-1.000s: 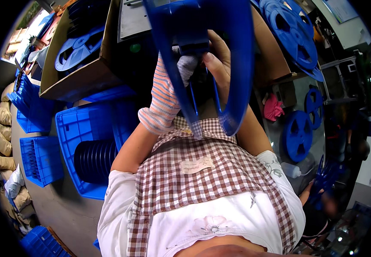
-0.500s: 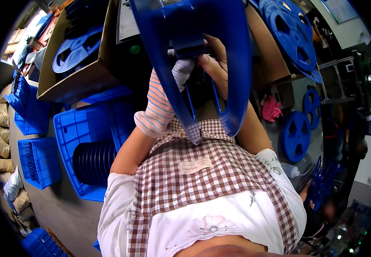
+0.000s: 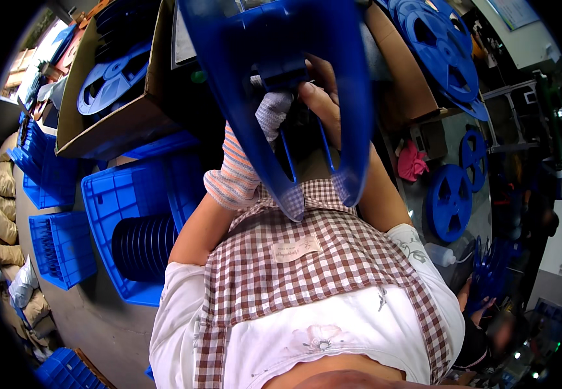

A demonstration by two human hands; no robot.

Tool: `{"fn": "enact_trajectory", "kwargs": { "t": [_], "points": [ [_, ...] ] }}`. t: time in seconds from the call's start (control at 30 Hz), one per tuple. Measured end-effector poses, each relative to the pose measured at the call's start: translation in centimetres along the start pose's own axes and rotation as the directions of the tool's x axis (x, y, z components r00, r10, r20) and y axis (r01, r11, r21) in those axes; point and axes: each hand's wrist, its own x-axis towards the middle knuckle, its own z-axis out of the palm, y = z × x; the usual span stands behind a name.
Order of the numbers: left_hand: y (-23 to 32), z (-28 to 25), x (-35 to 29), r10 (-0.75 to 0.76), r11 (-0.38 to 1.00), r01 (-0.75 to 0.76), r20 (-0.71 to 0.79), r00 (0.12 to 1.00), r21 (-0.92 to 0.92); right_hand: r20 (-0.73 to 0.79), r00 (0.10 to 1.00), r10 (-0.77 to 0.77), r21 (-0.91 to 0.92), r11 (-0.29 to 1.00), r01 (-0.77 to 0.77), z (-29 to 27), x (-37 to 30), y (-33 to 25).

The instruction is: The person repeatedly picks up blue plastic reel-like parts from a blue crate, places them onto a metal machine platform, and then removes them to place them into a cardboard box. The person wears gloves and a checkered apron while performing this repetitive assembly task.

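Note:
A big blue plastic reel (image 3: 352, 110) stands close before me, seen nearly edge-on, with a flange on each side and a hub (image 3: 282, 72) between them. My left hand (image 3: 272, 115), in a grey knit glove with a striped cuff, is closed just below the hub, between the flanges. My bare right hand (image 3: 322, 97) has its thumb and bent fingers by the hub's right end, gripping the reel there. The right flange hides part of that hand, and the left one covers part of the glove.
On the left stand a carton (image 3: 109, 133) with blue reels, a blue crate (image 3: 103, 211) with dark discs in it and a smaller blue crate (image 3: 67, 249). To the right are stacked reels (image 3: 440, 55), a loose reel (image 3: 449, 202), a pink cloth (image 3: 412, 162) and a co-worker's hand (image 3: 482, 310).
The reel's upper part has shifted slightly left in view, and both my hands keep their hold. At the lower right, the co-worker's arm and the blue pieces beside it have moved.

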Motion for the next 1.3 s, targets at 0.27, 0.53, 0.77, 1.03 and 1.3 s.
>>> {"fn": "enact_trajectory", "kwargs": {
  "t": [0.27,0.53,0.77,1.03,1.3],
  "points": [
    [-0.7,0.1,0.6,-0.030,0.999,0.032,0.068,0.997,-0.032,-0.003,1.000,0.011,-0.017,1.000,-0.011,-0.2,-0.4,-0.5],
    [-1.3,-0.1,0.2,0.032,0.998,-0.029,0.052,0.998,-0.053,-0.001,1.000,-0.004,-0.057,0.998,0.004,-0.1,-0.7,-0.6],
    [-3.1,-4.2,0.6,0.030,0.997,-0.029,-0.017,0.999,0.073,0.190,0.981,-0.027,-0.520,0.845,0.123,-2.9,0.5,-3.2],
    [-1.5,-8.5,11.2,-0.017,0.996,0.010,0.086,0.996,0.087,0.356,0.907,0.227,-0.766,0.627,0.144,-6.1,8.3,-2.4],
    [-5.3,-20.7,29.4,0.335,0.119,-0.432,0.374,0.865,0.894,0.315,0.888,0.335,-0.861,0.494,0.119,-3.3,25.1,0.6]
  ]
}}
